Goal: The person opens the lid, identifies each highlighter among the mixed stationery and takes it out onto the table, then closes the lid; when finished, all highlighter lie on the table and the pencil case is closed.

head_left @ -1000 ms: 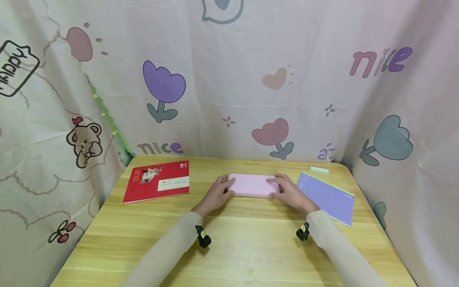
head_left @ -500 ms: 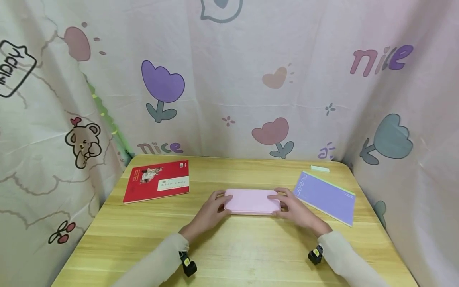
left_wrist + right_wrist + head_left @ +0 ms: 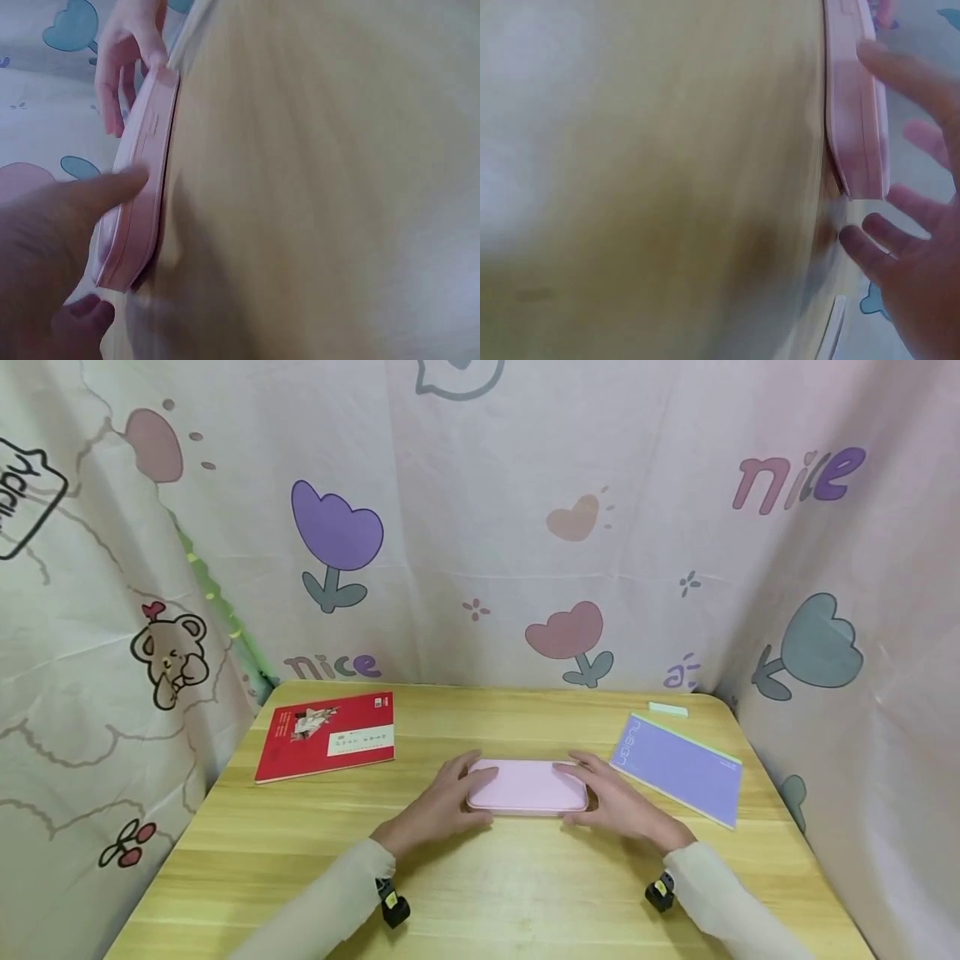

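A pink pencil case (image 3: 527, 787) with rounded corners lies flat on the wooden table in front of me. My left hand (image 3: 442, 797) is around its left end, and the thumb (image 3: 120, 184) reaches along the near side while the other fingers are loosely bent past the end. At the opposite end is my right hand (image 3: 618, 797). Its fingers (image 3: 870, 251) are spread and apart from the case in the right wrist view, with the thumb close to the near side. Whether either thumb touches the case I cannot tell.
A red booklet (image 3: 326, 737) lies at the left of the table (image 3: 517, 885). On the right are a purple notebook (image 3: 678, 768) and, behind it, a small pale bar (image 3: 667, 710). A printed curtain (image 3: 465, 527) hangs around the back and sides.
The pencil case has come toward me between both hands, mostly in the first half second. Since then it has stayed about still, and the fingers have loosened and spread around its ends.
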Demonstrator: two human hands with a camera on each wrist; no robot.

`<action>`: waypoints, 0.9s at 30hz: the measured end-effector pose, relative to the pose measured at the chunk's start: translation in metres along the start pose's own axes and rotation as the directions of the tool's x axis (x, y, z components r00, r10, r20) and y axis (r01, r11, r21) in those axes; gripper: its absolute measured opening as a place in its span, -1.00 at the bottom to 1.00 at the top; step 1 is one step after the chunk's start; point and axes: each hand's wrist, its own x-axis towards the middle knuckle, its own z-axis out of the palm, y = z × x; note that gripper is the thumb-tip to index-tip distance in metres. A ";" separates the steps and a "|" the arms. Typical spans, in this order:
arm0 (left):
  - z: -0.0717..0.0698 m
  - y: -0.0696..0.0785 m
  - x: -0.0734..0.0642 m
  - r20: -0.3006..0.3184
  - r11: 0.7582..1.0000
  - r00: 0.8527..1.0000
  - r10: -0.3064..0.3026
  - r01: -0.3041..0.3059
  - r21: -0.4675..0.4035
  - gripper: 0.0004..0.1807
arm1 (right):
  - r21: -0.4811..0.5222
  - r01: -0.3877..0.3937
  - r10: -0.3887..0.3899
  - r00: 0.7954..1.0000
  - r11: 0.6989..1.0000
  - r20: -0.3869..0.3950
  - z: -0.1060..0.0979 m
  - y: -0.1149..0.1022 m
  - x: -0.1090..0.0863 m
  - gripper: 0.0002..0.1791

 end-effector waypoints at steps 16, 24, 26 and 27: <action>-0.017 -0.007 0.035 0.214 0.924 0.969 0.126 -0.193 0.330 -0.09 | -0.193 0.172 -0.160 0.984 0.966 0.078 0.003 0.003 0.009 -0.08; -0.028 -0.007 0.042 0.236 0.980 0.968 0.083 -0.123 0.160 -0.18 | -0.183 0.142 -0.132 0.989 0.973 0.068 0.001 0.006 0.008 -0.01; -0.030 -0.007 0.043 0.243 0.989 0.968 0.066 -0.096 0.114 -0.18 | -0.154 0.127 -0.119 0.991 0.980 0.059 0.001 0.006 0.008 0.01; -0.031 -0.008 0.043 0.247 0.993 0.967 0.056 -0.080 0.090 -0.18 | -0.135 0.115 -0.108 0.992 0.984 0.058 0.001 0.007 0.008 0.02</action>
